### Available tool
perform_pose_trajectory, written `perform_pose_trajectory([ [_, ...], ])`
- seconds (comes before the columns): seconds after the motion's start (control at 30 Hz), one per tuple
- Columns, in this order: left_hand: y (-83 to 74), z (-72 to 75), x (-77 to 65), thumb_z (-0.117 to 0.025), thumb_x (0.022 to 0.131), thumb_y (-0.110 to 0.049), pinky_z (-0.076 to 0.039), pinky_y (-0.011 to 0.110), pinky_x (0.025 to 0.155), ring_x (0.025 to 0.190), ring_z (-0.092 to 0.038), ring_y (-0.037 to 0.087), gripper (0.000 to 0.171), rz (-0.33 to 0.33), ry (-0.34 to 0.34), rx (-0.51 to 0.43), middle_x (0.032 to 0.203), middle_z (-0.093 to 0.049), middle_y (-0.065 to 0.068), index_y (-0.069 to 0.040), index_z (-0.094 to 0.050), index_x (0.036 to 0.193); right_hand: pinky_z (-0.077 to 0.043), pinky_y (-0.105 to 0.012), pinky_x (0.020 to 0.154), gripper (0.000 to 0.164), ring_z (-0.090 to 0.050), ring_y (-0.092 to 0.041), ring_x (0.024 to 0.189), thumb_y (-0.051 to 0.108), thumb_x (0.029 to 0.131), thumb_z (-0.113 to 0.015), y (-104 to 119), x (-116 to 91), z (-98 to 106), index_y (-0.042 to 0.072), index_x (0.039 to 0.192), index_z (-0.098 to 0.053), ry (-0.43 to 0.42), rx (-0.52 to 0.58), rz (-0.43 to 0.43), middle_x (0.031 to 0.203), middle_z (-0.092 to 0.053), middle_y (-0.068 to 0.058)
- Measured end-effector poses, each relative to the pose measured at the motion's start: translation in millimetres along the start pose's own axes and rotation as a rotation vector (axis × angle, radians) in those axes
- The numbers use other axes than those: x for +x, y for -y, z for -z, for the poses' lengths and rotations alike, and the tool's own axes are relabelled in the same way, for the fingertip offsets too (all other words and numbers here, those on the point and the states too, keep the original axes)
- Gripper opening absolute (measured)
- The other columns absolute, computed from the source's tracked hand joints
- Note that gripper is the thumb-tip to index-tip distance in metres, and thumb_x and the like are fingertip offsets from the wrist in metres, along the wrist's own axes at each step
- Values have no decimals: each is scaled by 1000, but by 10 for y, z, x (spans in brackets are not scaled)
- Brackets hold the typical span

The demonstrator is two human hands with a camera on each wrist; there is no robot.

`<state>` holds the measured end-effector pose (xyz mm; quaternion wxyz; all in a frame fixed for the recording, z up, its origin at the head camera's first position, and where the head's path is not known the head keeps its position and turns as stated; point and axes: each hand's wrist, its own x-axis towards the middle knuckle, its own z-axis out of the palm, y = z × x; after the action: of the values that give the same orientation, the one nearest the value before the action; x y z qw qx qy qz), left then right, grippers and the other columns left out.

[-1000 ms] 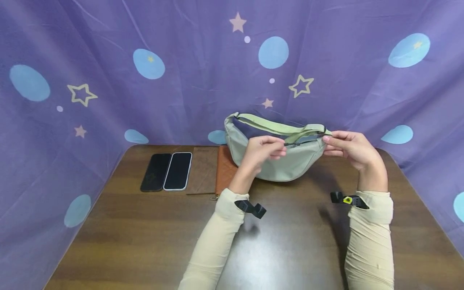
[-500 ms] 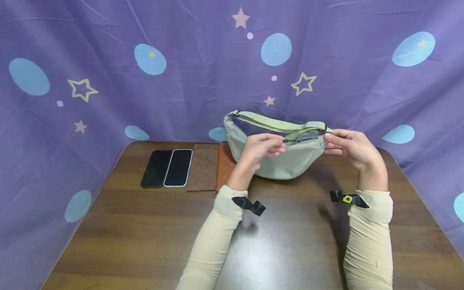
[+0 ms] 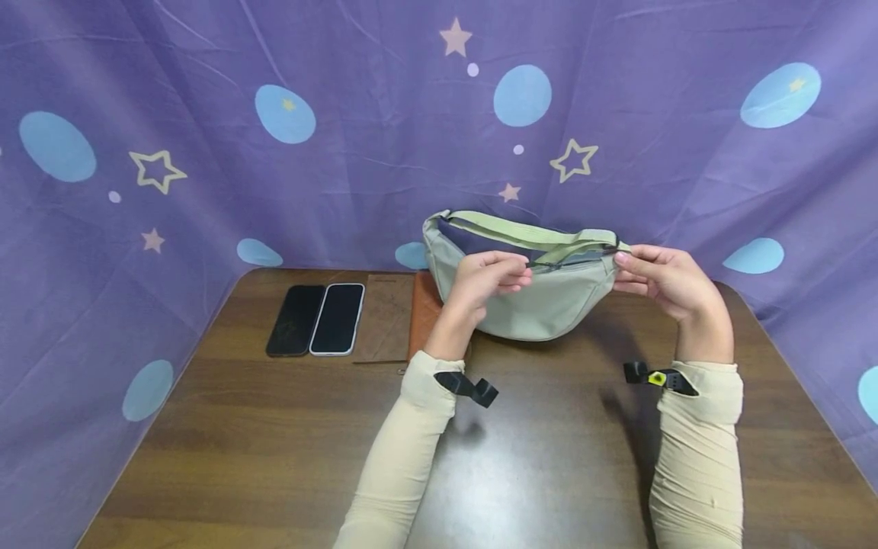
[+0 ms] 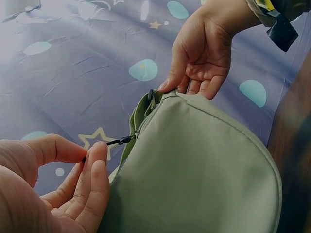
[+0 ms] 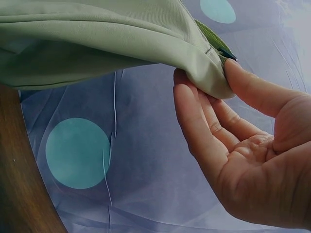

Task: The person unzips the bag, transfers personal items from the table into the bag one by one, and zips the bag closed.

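A pale green crossbody bag (image 3: 542, 313) stands at the back of the table, its light green strap (image 3: 504, 231) lying along the top. My left hand (image 3: 483, 282) pinches the black cord of the zipper pull (image 4: 127, 140) between thumb and forefinger; the cord is stretched taut in the left wrist view. At the bag's right end, my right hand (image 3: 675, 286) grips the corner, thumb on top beside a black strap buckle (image 5: 227, 54) and fingers beneath. In the right wrist view the corner (image 5: 211, 80) is pinched into a fold. The bag's inside is hidden.
Left of the bag, a black phone (image 3: 295, 320), a white-edged phone (image 3: 337, 320), a flat brown leather-like piece (image 3: 384, 320) and an orange-brown zip pouch (image 3: 424, 313) lie side by side. The pouch is partly hidden behind the left arm. A purple curtain (image 3: 384, 175) hangs behind the table.
The left hand has shifted slightly left along the bag's opening, the zipper pull in its fingers. The right hand keeps its grip on the corner.
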<state>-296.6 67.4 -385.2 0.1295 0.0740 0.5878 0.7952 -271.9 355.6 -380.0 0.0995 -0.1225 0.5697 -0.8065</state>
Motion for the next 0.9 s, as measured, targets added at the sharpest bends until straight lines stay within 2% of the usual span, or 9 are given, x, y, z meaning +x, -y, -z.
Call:
perform_pose_trajectory([
  [0.17,-10,36,13,-65,93,3,-58,16,59,61,-70,7,24,7,3,10,67,-71,-1,16,-67,113,-64,-32,80,28,-77,-19,88,-8,103,-47,2,12,6,0,101,-74,-9,22,1,94,-78,-9],
  [0.4,-15,89,12,-65,93,3,-57,16,58,61,-70,7,22,29,-32,33,67,-71,-1,14,-69,112,-64,-29,75,27,-75,-15,81,-5,103,-51,16,-7,12,3,94,-75,-100,15,-21,88,-76,-5],
  [0.9,-60,199,27,-65,93,4,-57,15,57,59,-70,7,21,59,-56,25,66,-71,0,16,-68,110,-64,-30,75,25,-76,-17,82,-6,103,-50,-19,-2,36,0,96,-73,-72,51,19,89,-77,-8],
])
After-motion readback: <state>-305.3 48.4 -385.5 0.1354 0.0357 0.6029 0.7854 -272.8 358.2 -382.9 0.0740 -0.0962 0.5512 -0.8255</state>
